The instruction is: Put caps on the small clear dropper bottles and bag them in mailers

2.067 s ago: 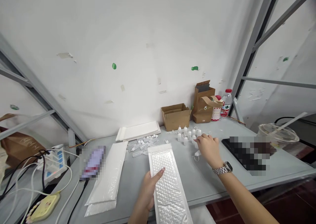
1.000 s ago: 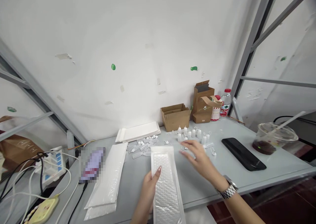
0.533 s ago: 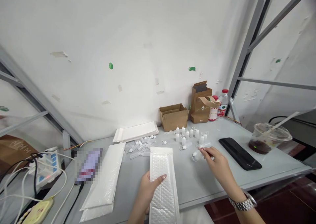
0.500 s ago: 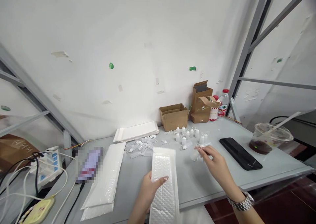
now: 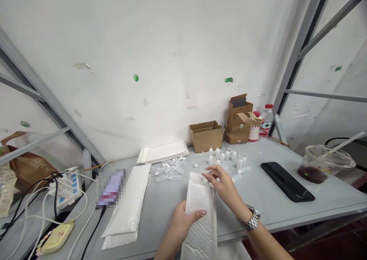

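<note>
My left hand (image 5: 183, 222) grips a white bubble mailer (image 5: 200, 214) by its left edge, holding it lengthwise over the table's front edge. At the mailer's open top end my right hand (image 5: 223, 185) is pinched, its fingertips touching the opening; a small white piece shows between them but I cannot name it. A watch sits on that wrist. Small white dropper bottles (image 5: 226, 155) stand just beyond the hands, and several clear ones (image 5: 169, 171) lie to the left of the mailer's top.
The grey table (image 5: 258, 199) carries flat mailers (image 5: 127, 204), a white stack (image 5: 163, 152), a cardboard box (image 5: 205, 135), a brown paper bag (image 5: 240, 118), a black phone (image 5: 287, 181) and a plastic cup (image 5: 323, 163). Power strips and cables (image 5: 57, 199) lie at left.
My right hand left the loose bottles on the table and came back to the mailer's open end. The left hand kept its grip on the mailer.
</note>
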Available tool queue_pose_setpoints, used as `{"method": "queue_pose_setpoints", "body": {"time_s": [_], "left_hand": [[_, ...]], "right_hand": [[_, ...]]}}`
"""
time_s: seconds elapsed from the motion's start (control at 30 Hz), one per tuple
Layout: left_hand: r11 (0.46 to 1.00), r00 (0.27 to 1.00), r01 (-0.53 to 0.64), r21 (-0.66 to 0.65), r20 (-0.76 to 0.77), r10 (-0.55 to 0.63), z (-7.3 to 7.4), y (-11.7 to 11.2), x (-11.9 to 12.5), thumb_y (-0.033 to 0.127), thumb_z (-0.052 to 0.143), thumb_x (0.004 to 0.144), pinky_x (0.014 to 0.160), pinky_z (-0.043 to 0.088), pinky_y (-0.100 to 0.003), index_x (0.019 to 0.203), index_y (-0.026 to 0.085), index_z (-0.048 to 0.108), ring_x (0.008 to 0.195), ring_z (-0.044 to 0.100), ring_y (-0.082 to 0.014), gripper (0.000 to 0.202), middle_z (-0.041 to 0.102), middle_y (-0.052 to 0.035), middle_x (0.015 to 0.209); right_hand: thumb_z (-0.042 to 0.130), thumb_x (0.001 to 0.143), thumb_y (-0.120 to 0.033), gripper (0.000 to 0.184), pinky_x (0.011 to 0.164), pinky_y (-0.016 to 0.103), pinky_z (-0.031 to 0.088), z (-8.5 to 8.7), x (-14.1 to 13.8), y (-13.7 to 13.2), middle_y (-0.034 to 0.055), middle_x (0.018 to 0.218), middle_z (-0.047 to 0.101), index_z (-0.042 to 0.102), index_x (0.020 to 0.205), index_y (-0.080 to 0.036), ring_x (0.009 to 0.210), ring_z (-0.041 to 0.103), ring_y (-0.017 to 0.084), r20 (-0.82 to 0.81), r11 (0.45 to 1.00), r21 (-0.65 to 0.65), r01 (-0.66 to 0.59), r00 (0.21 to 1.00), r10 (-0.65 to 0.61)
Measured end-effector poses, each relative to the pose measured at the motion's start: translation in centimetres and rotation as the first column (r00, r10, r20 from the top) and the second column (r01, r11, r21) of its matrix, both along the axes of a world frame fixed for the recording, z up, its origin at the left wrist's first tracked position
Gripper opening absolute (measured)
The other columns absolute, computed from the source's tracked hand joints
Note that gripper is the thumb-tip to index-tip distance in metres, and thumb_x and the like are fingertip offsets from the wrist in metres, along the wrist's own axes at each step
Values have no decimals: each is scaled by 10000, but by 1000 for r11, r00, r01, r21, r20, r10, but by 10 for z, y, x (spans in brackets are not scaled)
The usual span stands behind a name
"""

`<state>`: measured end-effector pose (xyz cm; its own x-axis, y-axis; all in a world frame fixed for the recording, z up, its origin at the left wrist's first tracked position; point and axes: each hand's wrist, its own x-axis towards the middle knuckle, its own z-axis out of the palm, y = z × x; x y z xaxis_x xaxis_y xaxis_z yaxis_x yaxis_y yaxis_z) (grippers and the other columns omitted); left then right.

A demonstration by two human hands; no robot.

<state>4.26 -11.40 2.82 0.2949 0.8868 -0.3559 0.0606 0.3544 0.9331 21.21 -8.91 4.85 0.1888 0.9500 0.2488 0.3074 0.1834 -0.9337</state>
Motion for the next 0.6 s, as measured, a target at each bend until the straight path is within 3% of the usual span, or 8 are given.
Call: {"method": "queue_pose_setpoints", "body": {"time_s": [0.2, 0.4, 0.47, 0.53, 0.6], "left_hand": [[1000, 1000, -12, 8, 28, 12, -2, 0, 1, 395, 770, 514, 689, 452, -298, 883, 101, 639, 768, 615, -237, 489, 690, -90, 819], [1000, 997, -8, -22, 74, 10, -3, 0, 1, 411, 775, 511, 686, 463, -295, 881, 105, 640, 775, 623, -236, 499, 694, -97, 836], [998, 996, -49, -36, 73, 52, -2, 0, -1, 430, 770, 515, 689, 470, -302, 881, 103, 642, 779, 631, -243, 507, 697, -114, 863], [995, 992, -83, -50, 87, 87, -2, 1, -5, 444, 768, 513, 691, 478, -311, 876, 98, 647, 784, 638, -251, 515, 698, -131, 883], [993, 988, -108, -55, 106, 113, -4, 2, -8, 448, 772, 504, 682, 484, -313, 864, 95, 653, 775, 643, -253, 517, 701, -138, 874]], "right_hand": [[506, 830, -417, 245, 733, 316, 414, -4, -10, 0, 29, 788, 667, 611, 763, -205, 766, 582, 187, 217, 992, 12, -129, 968, 124], [403, 894, -394, 364, 785, 353, 392, -10, -9, -3, 25, 712, 643, 652, 701, -211, 744, 557, 179, 422, 958, 31, -284, 873, 245], [398, 898, -371, 311, 791, 350, 408, -13, 3, 1, 46, 849, 644, 666, 836, -227, 838, 558, 190, 420, 966, 113, -234, 892, 167], [393, 898, -340, 282, 805, 362, 413, -19, 22, 6, 70, 965, 623, 644, 968, -233, 916, 546, 208, 444, 974, 204, -99, 896, -2], [418, 880, -299, 255, 780, 392, 406, -28, 43, 13, 78, 945, 624, 645, 968, -227, 900, 542, 238, 569, 967, 249, 57, 799, -194]]}}
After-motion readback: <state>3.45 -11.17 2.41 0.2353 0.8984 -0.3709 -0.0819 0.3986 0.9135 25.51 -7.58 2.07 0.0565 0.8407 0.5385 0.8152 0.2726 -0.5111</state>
